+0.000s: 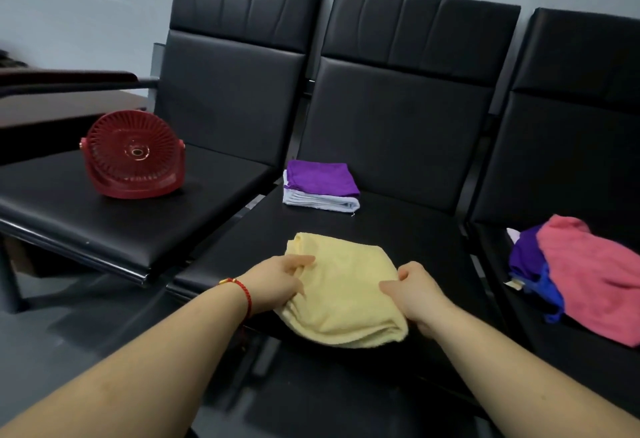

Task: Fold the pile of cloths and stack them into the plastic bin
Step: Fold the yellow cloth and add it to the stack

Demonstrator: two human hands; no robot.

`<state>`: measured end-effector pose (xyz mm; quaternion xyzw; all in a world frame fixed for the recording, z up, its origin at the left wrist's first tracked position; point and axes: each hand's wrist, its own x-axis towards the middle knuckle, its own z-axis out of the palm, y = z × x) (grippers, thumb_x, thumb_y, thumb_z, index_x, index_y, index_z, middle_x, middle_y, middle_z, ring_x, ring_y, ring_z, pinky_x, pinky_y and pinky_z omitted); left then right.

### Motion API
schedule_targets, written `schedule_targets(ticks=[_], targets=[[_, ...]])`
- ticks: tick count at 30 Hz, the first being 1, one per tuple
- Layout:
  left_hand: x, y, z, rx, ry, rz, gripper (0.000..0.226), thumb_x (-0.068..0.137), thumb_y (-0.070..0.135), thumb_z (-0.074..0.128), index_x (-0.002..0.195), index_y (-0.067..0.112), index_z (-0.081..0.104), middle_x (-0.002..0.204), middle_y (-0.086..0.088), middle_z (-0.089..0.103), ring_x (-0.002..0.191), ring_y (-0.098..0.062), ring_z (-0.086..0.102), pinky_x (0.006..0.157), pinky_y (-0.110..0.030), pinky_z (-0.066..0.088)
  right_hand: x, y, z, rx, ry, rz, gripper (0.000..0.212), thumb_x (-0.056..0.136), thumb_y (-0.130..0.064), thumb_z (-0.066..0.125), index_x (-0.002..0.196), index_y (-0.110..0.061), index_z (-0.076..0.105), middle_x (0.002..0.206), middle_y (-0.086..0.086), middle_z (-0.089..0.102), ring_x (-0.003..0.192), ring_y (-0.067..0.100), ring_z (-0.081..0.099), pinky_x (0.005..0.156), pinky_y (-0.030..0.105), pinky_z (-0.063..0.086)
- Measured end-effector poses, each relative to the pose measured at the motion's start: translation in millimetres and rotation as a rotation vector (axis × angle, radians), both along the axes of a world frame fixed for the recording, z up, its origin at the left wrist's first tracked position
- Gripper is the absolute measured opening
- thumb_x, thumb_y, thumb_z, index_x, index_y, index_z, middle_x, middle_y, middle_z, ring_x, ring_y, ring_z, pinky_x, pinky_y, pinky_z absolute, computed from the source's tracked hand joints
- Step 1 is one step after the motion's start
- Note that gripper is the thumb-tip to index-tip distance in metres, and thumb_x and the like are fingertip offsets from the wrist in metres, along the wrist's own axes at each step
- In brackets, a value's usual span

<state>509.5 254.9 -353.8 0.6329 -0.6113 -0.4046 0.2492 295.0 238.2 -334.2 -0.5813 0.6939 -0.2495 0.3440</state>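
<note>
Three black padded seats (pixel 398 146) joined in a row fill the frame, their tall backs standing against a pale grey wall (pixel 86 21) that runs along the top. At the far left edge a dark reddish tabletop (pixel 69 101) meets the first seat, and dim grey floor shows in the lower left corner. On the left seat, in the left middle of the frame, a red desk fan (pixel 133 155) stands with its round grille tilted back. On the centre seat, close to the backrest, a folded purple cloth (pixel 322 177) lies on top of a folded white cloth (pixel 318 202). On the right seat, at the right edge, an unfolded pile holds a pink cloth (pixel 595 278) draped over a dark purple cloth (pixel 526 254) and a blue cloth (pixel 547 295).

The pink cloth is cut off by the right edge, and a pale scrap behind the pile is too small to make out. No plastic bin can be made out in this view.

Near the front edge of the centre seat, in the lower middle of the frame, a yellow cloth (pixel 343 292) lies folded in several layers. The left hand (pixel 277 281), with a red string bracelet (pixel 240 290) at the wrist, pinches the cloth's left edge with curled fingers. The right hand (pixel 415 293) grips the right edge, its fingers closed on the fabric.
</note>
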Motion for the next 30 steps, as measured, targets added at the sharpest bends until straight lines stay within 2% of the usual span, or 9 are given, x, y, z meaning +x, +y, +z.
schedule_targets(ticks=[4, 6, 7, 10, 13, 16, 20, 23, 30], targets=[[-9.7, -14.8, -4.7, 0.001, 0.081, 0.021, 0.061, 0.083, 0.003, 0.053, 0.137, 0.030, 0.048, 0.133, 0.002, 0.050, 0.090, -0.004, 0.054, 0.068, -0.007, 0.039, -4.0, -12.4, -7.6, -0.104, 0.023, 0.083, 0.029, 0.092, -0.004, 0.038, 0.099, -0.024, 0.057, 0.110, -0.002, 0.055, 0.078, 0.006, 0.046, 0.061, 0.018, 0.036], [-15.0, -25.5, -5.2, 0.017, 0.113, 0.034, 0.060, 0.083, 0.005, 0.056, 0.139, 0.025, 0.047, 0.110, 0.012, 0.054, 0.079, 0.003, 0.048, 0.064, -0.004, 0.037, -7.3, -21.0, -5.9, -0.069, -0.005, 0.100, 0.043, 0.091, 0.000, 0.035, 0.110, -0.029, 0.060, 0.125, -0.001, 0.050, 0.085, 0.006, 0.045, 0.064, 0.017, 0.037], [-17.2, -32.1, -5.7, 0.021, 0.110, 0.033, 0.061, 0.082, 0.006, 0.058, 0.140, 0.023, 0.045, 0.106, 0.012, 0.054, 0.079, 0.002, 0.049, 0.065, -0.005, 0.038, -9.3, -26.3, -3.8, -0.066, -0.011, 0.110, 0.046, 0.091, 0.000, 0.036, 0.117, -0.030, 0.058, 0.132, 0.000, 0.047, 0.091, 0.007, 0.045, 0.067, 0.018, 0.037], [-19.9, -51.9, -1.5, -0.016, 0.065, 0.048, 0.070, 0.079, 0.013, 0.063, 0.143, 0.027, 0.040, 0.134, 0.003, 0.048, 0.110, -0.010, 0.052, 0.086, -0.015, 0.041, -12.7, -47.2, 5.9, -0.104, 0.000, 0.154, 0.051, 0.090, -0.006, 0.050, 0.135, -0.028, 0.048, 0.145, -0.001, 0.041, 0.118, 0.013, 0.045, 0.083, 0.017, 0.032], [-16.0, -79.4, 6.9, -0.093, 0.073, 0.086, 0.080, 0.067, 0.025, 0.063, 0.143, 0.034, 0.038, 0.138, 0.004, 0.045, 0.113, -0.015, 0.054, 0.084, -0.020, 0.046, -9.7, -79.1, 17.2, -0.174, 0.020, 0.202, 0.060, 0.088, -0.009, 0.057, 0.142, -0.028, 0.040, 0.148, -0.001, 0.037, 0.134, 0.016, 0.037, 0.091, 0.017, 0.031], [-5.6, -115.1, 21.7, -0.172, 0.105, 0.124, 0.074, 0.075, 0.017, 0.063, 0.142, 0.035, 0.038, 0.129, 0.009, 0.048, 0.107, -0.012, 0.054, 0.080, -0.018, 0.045, -1.2, -120.6, 32.6, -0.241, 0.025, 0.229, 0.062, 0.088, -0.009, 0.056, 0.144, -0.029, 0.038, 0.148, -0.001, 0.037, 0.134, 0.016, 0.037, 0.094, 0.019, 0.031], [14.7, -168.7, 41.2, -0.265, 0.035, 0.165, 0.077, 0.072, 0.024, 0.062, 0.144, 0.036, 0.035, 0.138, 0.017, 0.039, 0.125, -0.013, 0.044, 0.103, -0.025, 0.039, 19.4, -182.2, 53.1, -0.287, 0.009, 0.262, 0.062, 0.090, -0.009, 0.053, 0.146, -0.029, 0.035, 0.150, -0.002, 0.033, 0.136, 0.017, 0.034, 0.100, 0.022, 0.031], [27.8, -202.2, 55.8, -0.324, -0.025, 0.167, 0.078, 0.072, 0.027, 0.059, 0.146, 0.033, 0.032, 0.148, 0.021, 0.028, 0.132, -0.013, 0.037, 0.106, -0.028, 0.036, 37.7, -227.5, 63.3, -0.318, 0.004, 0.286, 0.062, 0.091, -0.009, 0.053, 0.147, -0.028, 0.033, 0.152, -0.001, 0.032, 0.137, 0.018, 0.032, 0.099, 0.022, 0.029], [49.4, -280.6, 45.3, -0.234, 0.018, 0.261, 0.066, 0.086, 0.014, 0.058, 0.146, 0.025, 0.034, 0.141, -0.001, 0.044, 0.117, -0.020, 0.049, 0.093, -0.026, 0.042, 68.9, -316.0, 41.3, -0.306, 0.021, 0.269, 0.059, 0.092, -0.009, 0.050, 0.147, -0.018, 0.033, 0.151, 0.002, 0.033, 0.134, 0.022, 0.037, 0.093, 0.022, 0.031]])
